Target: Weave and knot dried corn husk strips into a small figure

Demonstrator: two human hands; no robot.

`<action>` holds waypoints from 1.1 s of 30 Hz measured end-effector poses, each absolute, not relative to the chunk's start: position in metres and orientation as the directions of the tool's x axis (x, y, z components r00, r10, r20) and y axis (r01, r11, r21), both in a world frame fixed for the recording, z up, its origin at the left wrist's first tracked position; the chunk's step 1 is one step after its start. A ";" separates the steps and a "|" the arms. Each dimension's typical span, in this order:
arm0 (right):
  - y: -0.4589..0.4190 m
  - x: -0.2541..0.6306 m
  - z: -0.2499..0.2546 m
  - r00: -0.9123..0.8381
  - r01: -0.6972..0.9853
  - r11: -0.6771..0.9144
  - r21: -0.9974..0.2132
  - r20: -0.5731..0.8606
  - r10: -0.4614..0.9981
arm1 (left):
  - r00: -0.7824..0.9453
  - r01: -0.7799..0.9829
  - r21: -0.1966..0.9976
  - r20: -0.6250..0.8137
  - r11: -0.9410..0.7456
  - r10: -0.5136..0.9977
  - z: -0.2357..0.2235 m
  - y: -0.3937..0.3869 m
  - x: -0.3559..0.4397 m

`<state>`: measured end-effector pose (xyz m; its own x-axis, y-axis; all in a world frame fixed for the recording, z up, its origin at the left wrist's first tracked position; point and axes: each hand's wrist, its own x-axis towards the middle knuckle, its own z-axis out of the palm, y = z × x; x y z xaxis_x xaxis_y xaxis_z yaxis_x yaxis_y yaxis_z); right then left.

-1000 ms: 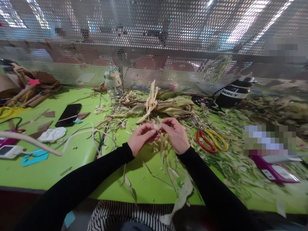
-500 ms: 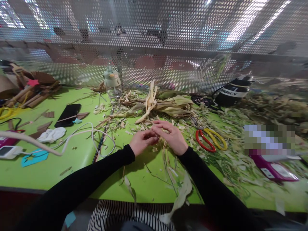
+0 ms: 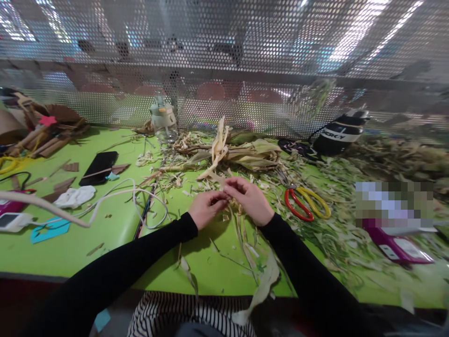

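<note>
My left hand (image 3: pixel 206 208) and my right hand (image 3: pixel 249 199) meet over the middle of the table, fingertips close together. Between them is a thin, pale strip of corn husk (image 3: pixel 218 179), its end poking out past the right fingertips. Both hands are closed in a pinch, and the fingers hide most of the strip. Below the right hand, long dry husk strips (image 3: pixel 242 234) trail toward the table's front edge. Just beyond the hands stands a figure-like piece of twisted corn husk (image 3: pixel 219 150), in front of a bundle of dry husks (image 3: pixel 252 154).
Red-and-yellow-handled scissors (image 3: pixel 298 201) lie right of my hands among husk scraps. A black phone (image 3: pixel 99 167), white cable (image 3: pixel 115 191) and clear bottle (image 3: pixel 164 121) are on the left. A black bottle (image 3: pixel 338 135) and purple device (image 3: pixel 396 245) are on the right. A perforated metal screen (image 3: pixel 210 56) closes the back.
The right fingers have drawn into a tighter pinch, and the pale strip's end now shows above them. The left hand has barely shifted.
</note>
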<state>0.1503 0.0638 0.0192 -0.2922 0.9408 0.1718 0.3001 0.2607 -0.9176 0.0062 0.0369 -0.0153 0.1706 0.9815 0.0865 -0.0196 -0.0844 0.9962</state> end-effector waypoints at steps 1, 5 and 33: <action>0.064 0.150 0.017 -0.258 0.258 0.252 -0.933 0.185 0.948 | 0.165 -0.039 0.998 0.060 -0.054 0.985 -0.016 0.037 0.006; 0.060 0.148 0.019 -0.212 0.209 0.317 -0.925 0.274 0.938 | 0.176 -0.254 0.962 -0.051 0.096 0.983 -0.014 0.041 0.006; 0.061 0.147 0.019 -0.234 0.254 0.178 -0.951 0.118 0.965 | 0.164 -0.569 0.782 -0.194 0.254 0.967 0.003 0.047 -0.005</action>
